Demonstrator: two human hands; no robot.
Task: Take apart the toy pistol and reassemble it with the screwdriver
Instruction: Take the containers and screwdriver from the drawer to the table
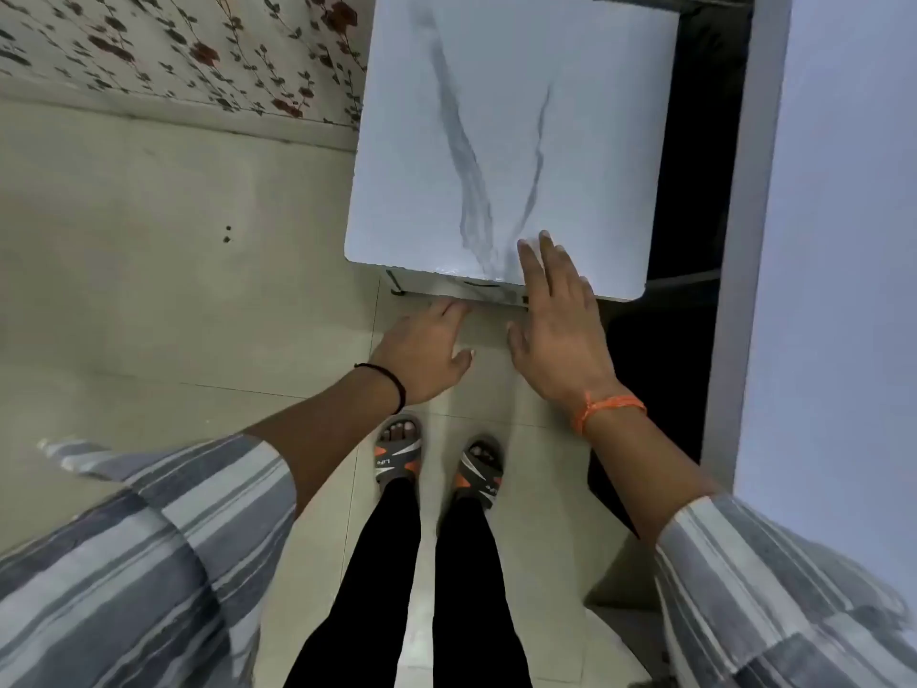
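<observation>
both empty hands, left (426,352) and right (556,325), (spread) near table (496,116)

loose sleeves (163,553) striped in grey, dark grey and white, cuffs pushed up toward the elbows. thin black band (394,382) around the left wrist; knotted orange thread (608,407) around the right wrist. both hands bare, left hand (426,352) and right hand (558,322) without rings. narrow black trousers (422,578) down to the ankles. open-toed slide sandals (397,451), dark grey with white and orange flashes, small lettering across the strap.
</observation>
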